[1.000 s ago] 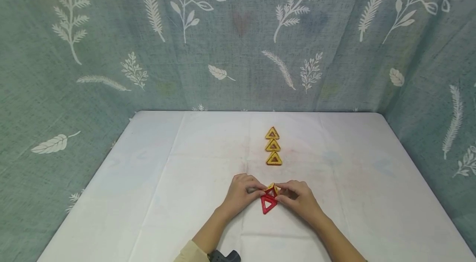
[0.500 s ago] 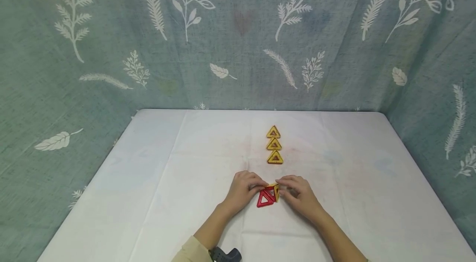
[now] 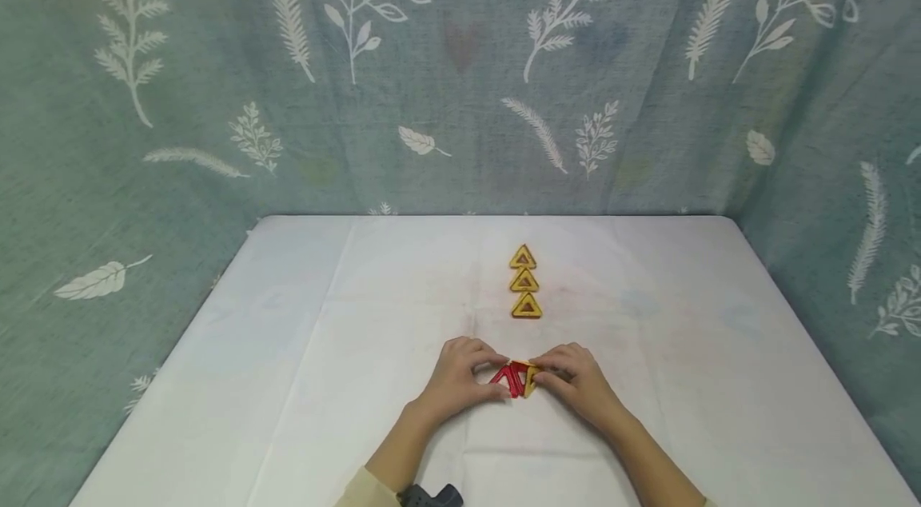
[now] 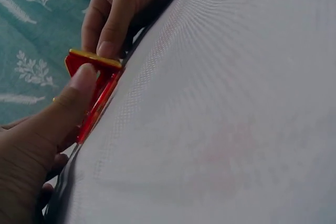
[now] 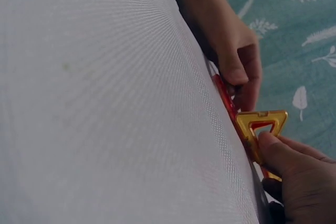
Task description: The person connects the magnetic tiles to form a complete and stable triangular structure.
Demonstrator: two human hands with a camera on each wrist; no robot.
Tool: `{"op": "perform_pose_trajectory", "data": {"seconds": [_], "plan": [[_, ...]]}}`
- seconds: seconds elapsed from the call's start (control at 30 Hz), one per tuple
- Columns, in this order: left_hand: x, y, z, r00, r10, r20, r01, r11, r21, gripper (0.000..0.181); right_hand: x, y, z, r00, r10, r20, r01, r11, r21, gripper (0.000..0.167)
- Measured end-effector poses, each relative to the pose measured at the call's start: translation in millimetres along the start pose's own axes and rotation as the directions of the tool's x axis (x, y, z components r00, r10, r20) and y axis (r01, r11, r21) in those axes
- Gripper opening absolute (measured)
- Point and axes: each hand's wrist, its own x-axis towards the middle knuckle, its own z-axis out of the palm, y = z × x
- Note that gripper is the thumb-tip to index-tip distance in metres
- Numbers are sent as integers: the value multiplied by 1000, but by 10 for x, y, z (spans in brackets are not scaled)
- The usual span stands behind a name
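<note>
A small cluster of triangular magnetic tiles stands on the table between the two hands. In the head view, my left hand (image 3: 460,373) pinches the red triangular tile (image 3: 501,379) on the cluster's left side, thumb near and index finger far. Opposite it, my right hand (image 3: 580,383) grips the yellow triangular tile (image 3: 531,383), which is tilted up. The left wrist view has the left thumb (image 4: 84,80) pressed against the red pieces. From the right wrist, the yellow tile (image 5: 261,124) shows its open triangular frame, with the right thumb on it. Fingers hide part of the cluster.
Beyond the hands, a column of 3 yellow triangular tiles (image 3: 525,281) lies flat on the white-covered table (image 3: 388,275). A leaf-patterned green cloth (image 3: 460,91) hangs at the back and sides. A dark wrist device (image 3: 432,496) sits by the left sleeve.
The loose red tile has swung from the near side of the cluster round to the left. My left thumb has shifted nearer the body, around that tile. The right hand stays at the yellow side.
</note>
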Motion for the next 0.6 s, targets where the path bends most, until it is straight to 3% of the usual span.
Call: {"op": "perform_pose_trajectory", "data": {"seconds": [0.13,0.3,0.6], "plan": [[-40,-12,-16,1000,6,29,-8,996,85,52,-9,-18,-4,1000,5,-20,-5,1000,0,23],[-42,-15,-12,999,6,-33,-1,991,136,39,-6,-12,-4,997,-42,-64,42,999,-3,24],[-52,-7,-19,997,-43,-70,51,991,126,31,5,-28,-13,997,-34,-74,34,999,-9,26]]}}
